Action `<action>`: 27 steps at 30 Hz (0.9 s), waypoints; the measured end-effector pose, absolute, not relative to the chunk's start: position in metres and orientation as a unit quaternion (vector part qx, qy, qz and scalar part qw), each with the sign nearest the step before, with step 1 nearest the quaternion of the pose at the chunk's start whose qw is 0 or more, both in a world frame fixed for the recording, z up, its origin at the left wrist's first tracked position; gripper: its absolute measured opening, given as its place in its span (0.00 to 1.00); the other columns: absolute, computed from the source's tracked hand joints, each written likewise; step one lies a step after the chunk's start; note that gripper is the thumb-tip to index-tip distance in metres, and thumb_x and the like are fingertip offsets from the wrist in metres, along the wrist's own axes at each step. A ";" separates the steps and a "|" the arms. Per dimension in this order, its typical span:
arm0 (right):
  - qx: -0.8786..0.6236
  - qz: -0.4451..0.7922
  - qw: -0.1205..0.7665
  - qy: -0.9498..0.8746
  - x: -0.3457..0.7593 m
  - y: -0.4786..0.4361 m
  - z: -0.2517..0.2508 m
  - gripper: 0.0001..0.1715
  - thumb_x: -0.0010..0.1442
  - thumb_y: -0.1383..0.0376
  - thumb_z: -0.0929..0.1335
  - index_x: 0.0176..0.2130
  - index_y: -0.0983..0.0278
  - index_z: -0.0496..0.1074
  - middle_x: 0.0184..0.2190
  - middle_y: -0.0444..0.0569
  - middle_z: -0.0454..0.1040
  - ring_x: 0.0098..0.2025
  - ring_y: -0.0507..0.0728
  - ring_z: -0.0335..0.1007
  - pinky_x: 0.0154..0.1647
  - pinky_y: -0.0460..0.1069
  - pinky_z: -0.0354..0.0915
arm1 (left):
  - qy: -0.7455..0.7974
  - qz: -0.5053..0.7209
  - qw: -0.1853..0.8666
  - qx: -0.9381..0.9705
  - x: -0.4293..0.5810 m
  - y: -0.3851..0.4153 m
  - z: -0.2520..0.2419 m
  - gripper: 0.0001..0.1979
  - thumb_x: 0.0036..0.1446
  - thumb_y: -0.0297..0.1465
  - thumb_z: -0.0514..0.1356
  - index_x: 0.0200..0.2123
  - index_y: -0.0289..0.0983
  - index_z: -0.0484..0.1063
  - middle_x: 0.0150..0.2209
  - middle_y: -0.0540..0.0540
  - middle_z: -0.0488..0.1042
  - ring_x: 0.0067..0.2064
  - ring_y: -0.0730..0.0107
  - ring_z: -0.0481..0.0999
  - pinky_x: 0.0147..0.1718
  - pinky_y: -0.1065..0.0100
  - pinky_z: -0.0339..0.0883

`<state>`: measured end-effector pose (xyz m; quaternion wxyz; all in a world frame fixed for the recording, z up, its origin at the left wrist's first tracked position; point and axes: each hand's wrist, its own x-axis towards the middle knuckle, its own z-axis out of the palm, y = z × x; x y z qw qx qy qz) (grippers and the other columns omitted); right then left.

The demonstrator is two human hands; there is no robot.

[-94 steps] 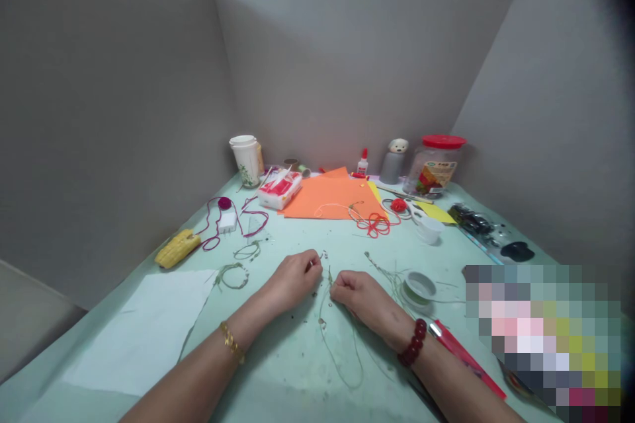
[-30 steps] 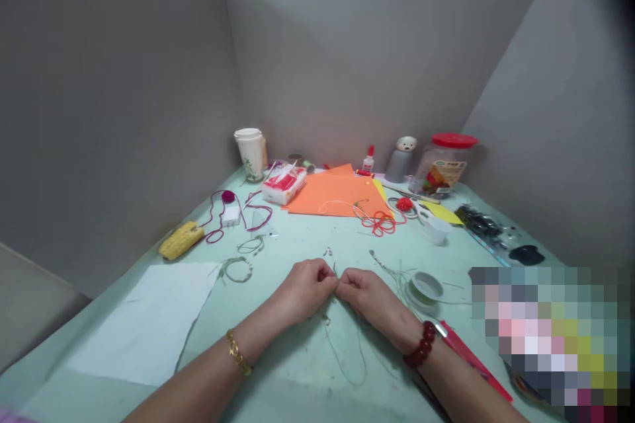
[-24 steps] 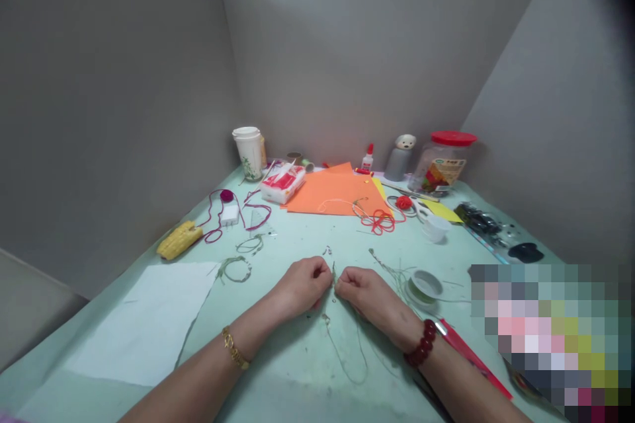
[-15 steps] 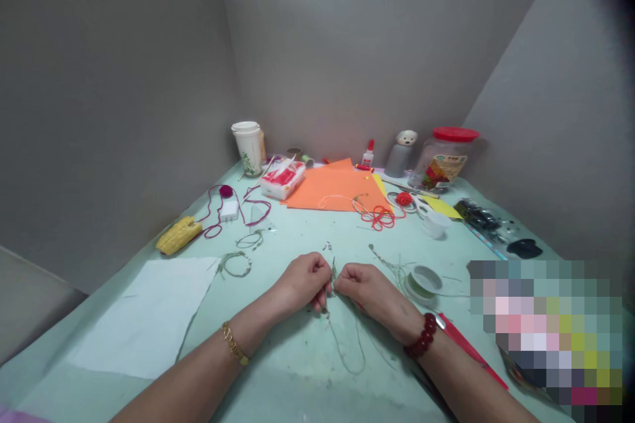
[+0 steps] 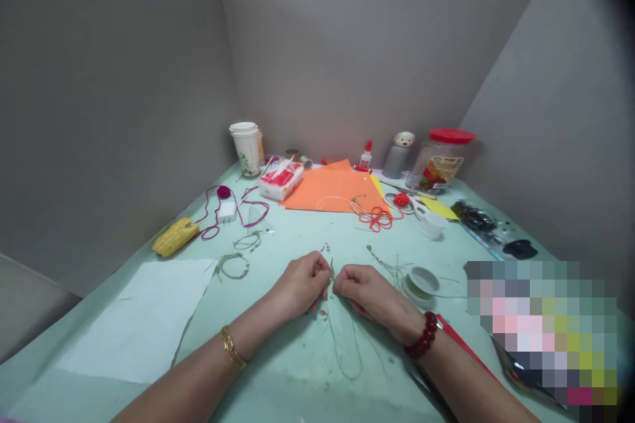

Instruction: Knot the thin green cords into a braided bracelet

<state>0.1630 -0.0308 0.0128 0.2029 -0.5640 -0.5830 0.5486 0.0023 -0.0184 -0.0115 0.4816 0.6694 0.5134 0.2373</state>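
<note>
Over the middle of the table, my left hand (image 5: 308, 281) and my right hand (image 5: 364, 287) meet fingertip to fingertip. Both are closed in a pinch on a thin green cord (image 5: 361, 358), whose loose ends hang in a loop toward me. A short knotted piece of the cord pokes up between the fingers; its details are too small to tell. Small beads (image 5: 325, 248) lie just beyond my hands, and a few small bits lie below my left fingers. Right of my right hand sits a spool of green cord (image 5: 421, 283) beside a braided cord end (image 5: 380, 256).
Two green cord bracelets (image 5: 232, 266) lie at left, near a white sheet (image 5: 133, 324) and a corn-shaped object (image 5: 176, 236). Orange paper (image 5: 332, 192), a tissue pack (image 5: 281, 178), a white cup (image 5: 247, 149) and a red-lidded jar (image 5: 436, 165) stand farther back. Red cord (image 5: 376, 218) and scissors (image 5: 419, 206) lie right of centre.
The view has shifted slightly. My right fingertips have parted a little from my left ones, and the hanging cord loop has moved slightly lower. Both hands keep their pinch.
</note>
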 end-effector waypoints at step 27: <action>-0.574 0.543 0.212 -0.575 0.164 -0.031 0.016 0.08 0.52 0.64 0.62 0.24 0.65 0.64 0.11 0.37 0.56 0.13 0.45 0.45 0.14 0.43 0.41 | 0.553 0.199 0.397 0.705 -0.002 -0.014 0.009 0.09 0.48 0.35 0.53 0.24 0.35 0.67 0.18 0.53 0.65 0.21 0.76 0.61 0.21 0.73 0.51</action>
